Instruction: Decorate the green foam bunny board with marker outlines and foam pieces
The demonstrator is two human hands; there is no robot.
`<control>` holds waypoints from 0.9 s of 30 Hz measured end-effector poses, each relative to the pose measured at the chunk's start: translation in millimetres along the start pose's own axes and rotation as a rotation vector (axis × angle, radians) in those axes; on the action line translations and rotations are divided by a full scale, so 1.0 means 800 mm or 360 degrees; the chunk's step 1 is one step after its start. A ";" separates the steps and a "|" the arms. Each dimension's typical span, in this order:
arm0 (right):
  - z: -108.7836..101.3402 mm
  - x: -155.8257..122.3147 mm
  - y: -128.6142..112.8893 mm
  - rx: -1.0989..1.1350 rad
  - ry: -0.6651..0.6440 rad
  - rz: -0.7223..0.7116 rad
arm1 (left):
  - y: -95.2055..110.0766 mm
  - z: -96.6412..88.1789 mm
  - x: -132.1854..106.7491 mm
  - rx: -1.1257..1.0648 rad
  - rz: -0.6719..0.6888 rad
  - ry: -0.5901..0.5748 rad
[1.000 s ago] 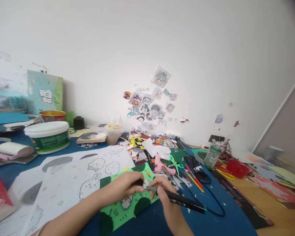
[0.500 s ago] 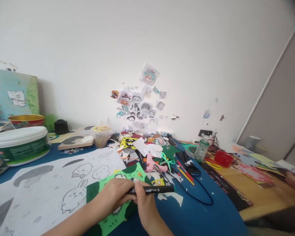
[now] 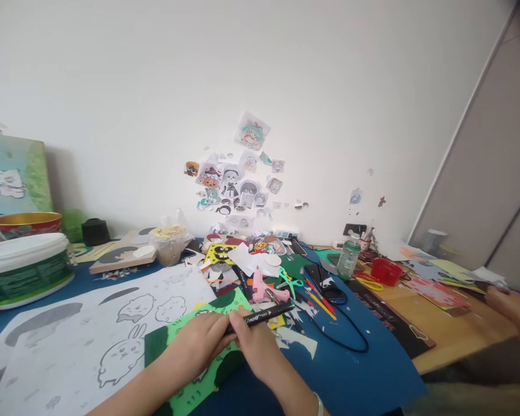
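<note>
A black marker (image 3: 266, 315) slants up to the right between my two hands. My right hand (image 3: 256, 345) is closed around it, thumb laid along the barrel. My left hand (image 3: 199, 342) meets the right one at the marker's left end with its fingers curled in; that end is hidden between the hands. Below them lies a green paper sheet (image 3: 201, 393) with darker green patches and small drawn figures, partly covered by my forearms. A large white sheet (image 3: 78, 358) with outlined cartoon animals spreads out on the left.
A pink glue gun (image 3: 260, 287), green scissors (image 3: 289, 277), pencils and paper scraps crowd the middle of the blue table (image 3: 342, 378). Left stands a white-lidded tub (image 3: 26, 271); right are a glass bottle (image 3: 349, 259) and a red container (image 3: 385, 271). Another person's hand (image 3: 505, 303) is at far right.
The marker has tilted, its right end rising. My view has turned slightly right, so things sit further left. More of the other person's hand and arm shows at the right edge.
</note>
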State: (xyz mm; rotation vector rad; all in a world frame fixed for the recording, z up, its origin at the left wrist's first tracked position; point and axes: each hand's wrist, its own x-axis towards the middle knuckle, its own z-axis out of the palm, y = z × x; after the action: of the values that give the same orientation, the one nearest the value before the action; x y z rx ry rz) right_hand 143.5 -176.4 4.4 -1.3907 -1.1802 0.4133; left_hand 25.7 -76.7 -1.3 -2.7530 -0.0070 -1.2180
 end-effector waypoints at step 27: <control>-0.045 0.035 0.014 -0.0749 0.0097 -0.0252 | -0.084 -0.031 -0.003 0.0299 -0.0298 -0.0777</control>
State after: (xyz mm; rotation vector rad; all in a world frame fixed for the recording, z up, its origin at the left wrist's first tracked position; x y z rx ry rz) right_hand 189.1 -170.6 13.9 -1.6783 -1.3809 -0.0260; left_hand 2.3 -12.9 21.2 -2.8472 -0.4110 -0.5125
